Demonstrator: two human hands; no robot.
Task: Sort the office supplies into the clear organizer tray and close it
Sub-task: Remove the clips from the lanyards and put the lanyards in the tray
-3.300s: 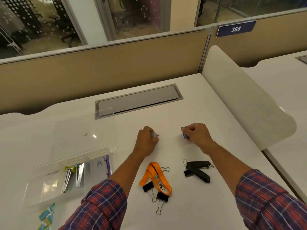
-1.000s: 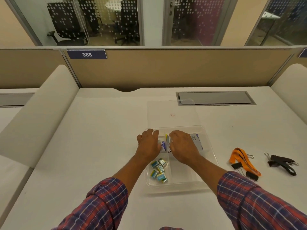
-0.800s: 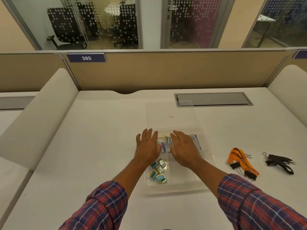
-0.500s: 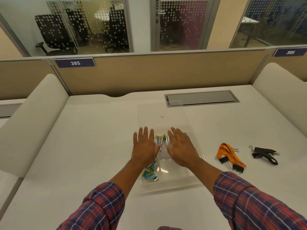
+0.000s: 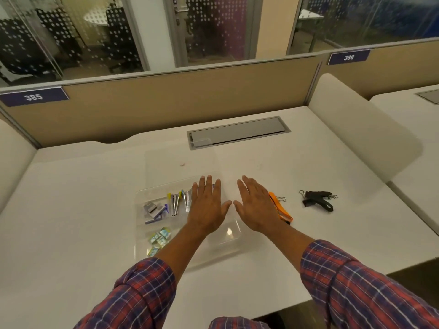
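The clear organizer tray [image 5: 140, 233] lies on the white desk with its lid [image 5: 180, 155] folded open behind it. Inside are purple-and-grey staple boxes [image 5: 153, 211], two small staplers [image 5: 180, 201] and several teal packets [image 5: 159, 238]. My left hand [image 5: 206, 205] hovers flat over the tray's right part, fingers straight, holding nothing. My right hand [image 5: 255, 205] is flat and empty just right of the tray, partly covering the orange lanyard [image 5: 281, 211] with its binder clips. A black lanyard [image 5: 317, 200] lies farther right.
A grey cable hatch [image 5: 237, 132] is set in the desk behind the lid. Tan partition panels [image 5: 166, 108] close off the back, and a white curved divider [image 5: 361, 131] bounds the desk on the right.
Both hands dropped small items into the tray, then opened flat and drew apart. The right hand has shifted rightward off the tray toward the orange lanyard; my view turned right.
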